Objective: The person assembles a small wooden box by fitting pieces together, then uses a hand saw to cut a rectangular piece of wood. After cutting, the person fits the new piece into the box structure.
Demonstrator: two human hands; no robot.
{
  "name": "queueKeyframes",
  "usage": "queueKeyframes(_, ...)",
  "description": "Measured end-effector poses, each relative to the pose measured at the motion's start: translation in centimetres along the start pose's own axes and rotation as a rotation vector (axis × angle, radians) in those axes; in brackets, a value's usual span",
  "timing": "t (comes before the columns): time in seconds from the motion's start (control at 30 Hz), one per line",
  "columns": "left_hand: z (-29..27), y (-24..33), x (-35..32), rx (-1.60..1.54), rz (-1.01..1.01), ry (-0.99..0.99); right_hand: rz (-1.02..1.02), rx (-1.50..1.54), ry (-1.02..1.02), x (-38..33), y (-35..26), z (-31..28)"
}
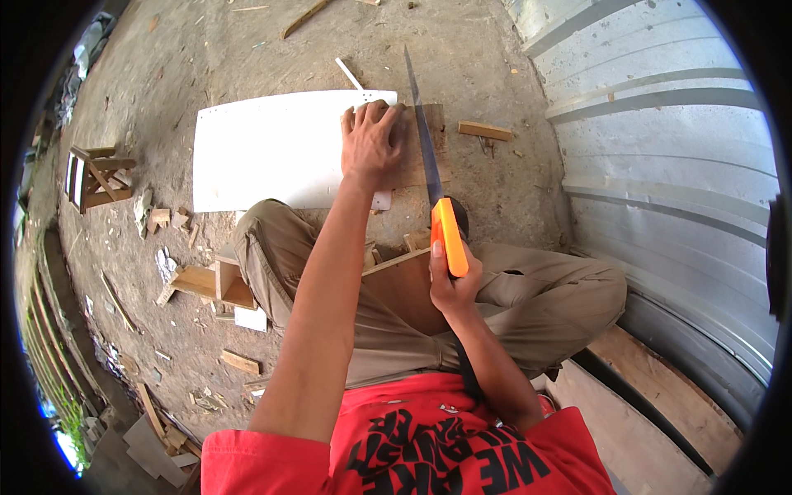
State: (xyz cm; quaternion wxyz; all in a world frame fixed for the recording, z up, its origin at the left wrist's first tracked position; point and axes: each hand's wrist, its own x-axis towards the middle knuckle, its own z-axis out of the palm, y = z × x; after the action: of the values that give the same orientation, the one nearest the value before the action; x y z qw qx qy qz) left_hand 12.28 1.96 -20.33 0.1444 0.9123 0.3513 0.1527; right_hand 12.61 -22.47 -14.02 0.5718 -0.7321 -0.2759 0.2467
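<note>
My left hand [371, 144] presses down with fingers spread at the right end of a large white panel [264, 153], where the panel meets a brown wooden board [406, 165]. Whether the board lies over or under the panel is hidden by the hand. In my right hand [454, 283] is a handsaw [447, 235], held by its orange handle. Its long, tapering blade [425, 136] points away from me and passes over the right part of the brown board. From this view I cannot tell whether the blade touches the wood.
Beyond the panel lies a thin white strip [349, 73]. A short wooden block [485, 130] is right of the saw. Corrugated metal sheeting [660, 136] borders the right side. A small wooden stool [101, 178] and scattered offcuts [241, 361] lie left, near my crossed legs.
</note>
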Motion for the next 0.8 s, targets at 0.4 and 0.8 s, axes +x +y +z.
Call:
queueKeyframes(0.4, -0.4, 0.1, 0.2, 0.031, -0.008, -0.059, -0.027, -0.070, 0.033, 0.3, -2.6, 0.9)
queueKeyframes(0.8, -0.4, 0.3, 0.2, 0.030, -0.010, -0.051, 0.103, -0.169, -0.026, -1.1, -6.2, -0.1)
